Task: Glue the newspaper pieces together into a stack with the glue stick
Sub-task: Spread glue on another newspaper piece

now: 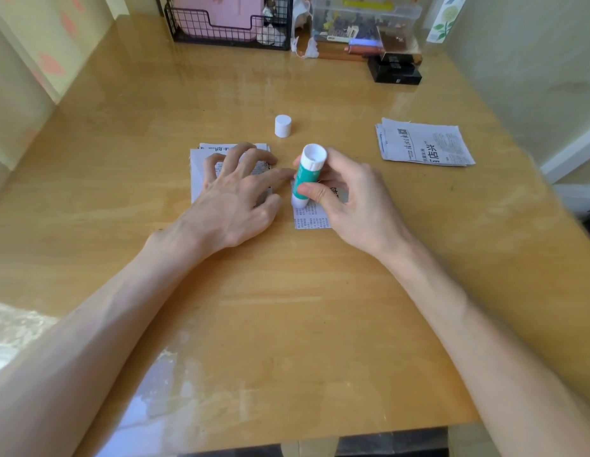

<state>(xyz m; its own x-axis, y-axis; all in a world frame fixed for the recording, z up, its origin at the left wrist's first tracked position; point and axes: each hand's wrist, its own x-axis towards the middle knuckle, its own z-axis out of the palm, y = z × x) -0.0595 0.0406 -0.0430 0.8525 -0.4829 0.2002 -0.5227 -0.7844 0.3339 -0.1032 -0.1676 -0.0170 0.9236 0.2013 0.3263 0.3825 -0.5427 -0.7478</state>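
My right hand [349, 196] grips a green and white glue stick [306, 174], tip down on a small newspaper piece [311, 217] at the table's middle. The stick's white cap [283, 126] stands upright a little farther back. My left hand [234, 192] rests with spread, bent fingers on a stack of newspaper pieces [201, 166] left of the stick; its index finger reaches toward the small piece. Another pile of cut newspaper pieces [423, 146] lies to the right, apart from both hands.
The wooden table [287, 308] has a glossy cover. At its back stand a black wire basket [227, 31] with a pink item, a clear plastic box [362, 18], and a black box [397, 72]. Walls close in on both sides.
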